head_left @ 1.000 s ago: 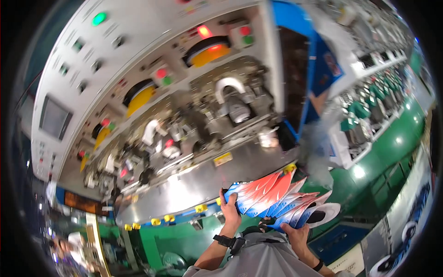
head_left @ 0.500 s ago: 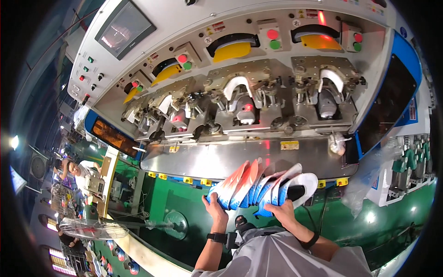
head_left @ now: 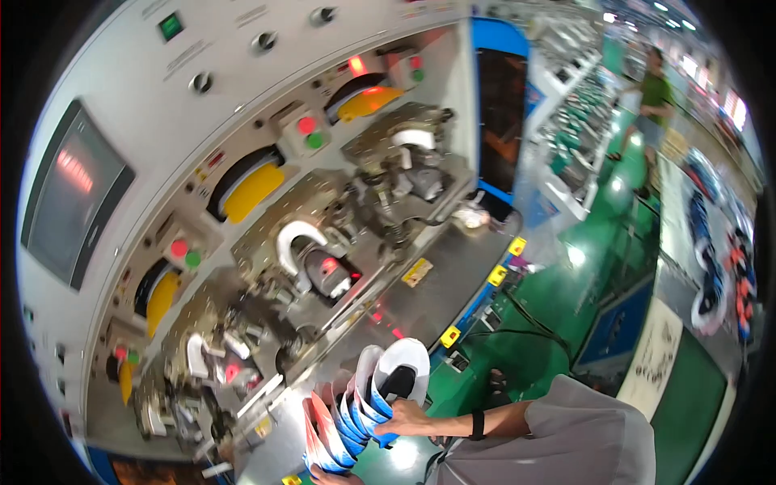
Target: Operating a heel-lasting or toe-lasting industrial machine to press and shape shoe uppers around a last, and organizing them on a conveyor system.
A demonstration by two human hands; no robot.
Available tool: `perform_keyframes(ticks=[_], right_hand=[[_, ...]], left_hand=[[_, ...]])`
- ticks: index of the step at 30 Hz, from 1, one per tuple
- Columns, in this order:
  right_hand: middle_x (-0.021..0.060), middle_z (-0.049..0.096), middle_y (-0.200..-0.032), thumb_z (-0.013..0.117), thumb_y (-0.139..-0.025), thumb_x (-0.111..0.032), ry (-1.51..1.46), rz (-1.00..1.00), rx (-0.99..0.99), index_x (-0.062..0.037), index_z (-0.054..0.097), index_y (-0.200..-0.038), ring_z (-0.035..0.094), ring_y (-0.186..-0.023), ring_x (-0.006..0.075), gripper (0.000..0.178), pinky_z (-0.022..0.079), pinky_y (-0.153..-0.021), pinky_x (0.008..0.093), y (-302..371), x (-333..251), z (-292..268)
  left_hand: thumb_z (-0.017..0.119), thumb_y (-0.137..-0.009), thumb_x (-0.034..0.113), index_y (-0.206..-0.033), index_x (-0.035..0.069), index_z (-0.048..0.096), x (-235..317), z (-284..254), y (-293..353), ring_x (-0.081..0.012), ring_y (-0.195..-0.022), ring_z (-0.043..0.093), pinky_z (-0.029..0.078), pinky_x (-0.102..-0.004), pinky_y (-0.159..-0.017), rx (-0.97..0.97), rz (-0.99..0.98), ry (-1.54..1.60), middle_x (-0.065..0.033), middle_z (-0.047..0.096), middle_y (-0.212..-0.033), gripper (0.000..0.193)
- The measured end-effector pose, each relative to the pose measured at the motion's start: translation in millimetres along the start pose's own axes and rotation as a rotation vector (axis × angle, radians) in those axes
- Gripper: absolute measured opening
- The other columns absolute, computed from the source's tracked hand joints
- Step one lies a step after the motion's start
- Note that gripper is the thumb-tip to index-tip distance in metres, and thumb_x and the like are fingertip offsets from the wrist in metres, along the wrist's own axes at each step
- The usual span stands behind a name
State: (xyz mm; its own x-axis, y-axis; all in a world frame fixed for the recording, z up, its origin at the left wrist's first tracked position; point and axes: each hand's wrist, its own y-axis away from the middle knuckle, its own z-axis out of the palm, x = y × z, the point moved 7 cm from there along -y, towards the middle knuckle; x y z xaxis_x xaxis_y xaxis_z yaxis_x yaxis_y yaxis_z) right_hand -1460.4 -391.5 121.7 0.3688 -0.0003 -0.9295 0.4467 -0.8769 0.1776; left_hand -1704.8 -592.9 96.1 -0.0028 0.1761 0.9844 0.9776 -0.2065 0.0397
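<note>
A nested row of shoe uppers [head_left: 347, 419], white and coral above with blue patterned lower parts, is held between my two hands. My right hand [head_left: 406, 419] is closed on the near right end, beside the upper with the wide white collar and dark inside. At the lower edge of the picture, my left hand [head_left: 333, 477] grips the other end from below; only part of it shows. The stack is in front of the machine's metal ledge [head_left: 368, 323], its openings facing up.
The machine carries several moulding stations [head_left: 327, 271] with yellow guards [head_left: 255, 192] and red and green buttons. A screen [head_left: 77, 194] is at left. On the right, a bench [head_left: 687, 267] bears more shoe parts. A person in a green shirt [head_left: 656, 93] stands far off on the green floor.
The view has swung right, bringing the bench and the person in green into sight. Both hands still hold the stack, which now appears lower and further left in the picture.
</note>
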Motion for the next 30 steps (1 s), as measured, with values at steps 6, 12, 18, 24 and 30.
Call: perform_keyframes(ticks=[6, 12, 18, 24, 30], right_hand=[[0.0212, 0.061, -0.065, 0.069, -0.064, -0.047, 0.144, -0.027, 0.116, 0.0015, 0.062, -0.068, 0.062, -0.063, 0.0372, 0.049, 0.049, -0.058, 0.0459, 14.5, -9.6, 2.6], [0.0199, 0.061, -0.062, 0.068, -0.059, -0.045, 0.125, 0.006, 0.224, 0.0027, 0.061, -0.061, 0.063, -0.066, 0.0368, 0.048, 0.047, -0.055, 0.0463, 8.4, 11.7, -19.5], [0.021, 0.063, -0.065, 0.067, -0.055, -0.041, 0.105, 0.064, 0.165, 0.0046, 0.064, -0.062, 0.065, -0.07, 0.0381, 0.046, 0.047, -0.059, 0.0469, 6.4, 16.1, -50.2], [0.0184, 0.067, -0.084, 0.074, -0.062, -0.037, 0.272, 0.015, 0.047, 0.0006, 0.067, -0.091, 0.066, -0.082, 0.0368, 0.048, 0.053, -0.067, 0.0461, -9.4, 17.6, -52.7], [0.0214, 0.068, -0.082, 0.075, -0.055, -0.037, 0.164, 0.054, 0.123, 0.0051, 0.065, -0.088, 0.068, -0.081, 0.0375, 0.054, 0.051, -0.07, 0.0471, -20.6, 13.1, -55.6]], left_hand=[[0.055, -0.095, 0.046, -0.139, -0.014, 0.037, -47.3, 5.7, -41.4, -0.047, -0.12, 0.05, 0.043, -0.0565, -0.096, -0.28, 0.735, -0.578, -0.0323, 0.046, -0.138, 0.076], [0.057, -0.094, 0.046, -0.138, -0.02, 0.031, -83.0, 51.6, -68.5, -0.0519, -0.124, 0.045, 0.041, -0.0567, -0.101, -0.423, 0.923, -0.674, -0.0338, 0.044, -0.138, 0.084], [0.057, -0.094, 0.047, -0.138, -0.019, 0.031, -75.1, 88.8, -50.7, -0.0515, -0.124, 0.045, 0.041, -0.0565, -0.101, -0.415, 0.956, -0.654, -0.0335, 0.044, -0.138, 0.084], [0.057, -0.094, 0.047, -0.138, -0.019, 0.032, -51.9, 128.5, -30.4, -0.0511, -0.124, 0.044, 0.041, -0.0562, -0.101, -0.383, 0.991, -0.637, -0.0333, 0.044, -0.139, 0.084], [0.057, -0.093, 0.048, -0.139, -0.018, 0.032, -39.2, 147.6, -27.1, -0.0506, -0.125, 0.044, 0.04, -0.056, -0.102, -0.451, 1.044, -0.624, -0.0331, 0.044, -0.139, 0.084]])
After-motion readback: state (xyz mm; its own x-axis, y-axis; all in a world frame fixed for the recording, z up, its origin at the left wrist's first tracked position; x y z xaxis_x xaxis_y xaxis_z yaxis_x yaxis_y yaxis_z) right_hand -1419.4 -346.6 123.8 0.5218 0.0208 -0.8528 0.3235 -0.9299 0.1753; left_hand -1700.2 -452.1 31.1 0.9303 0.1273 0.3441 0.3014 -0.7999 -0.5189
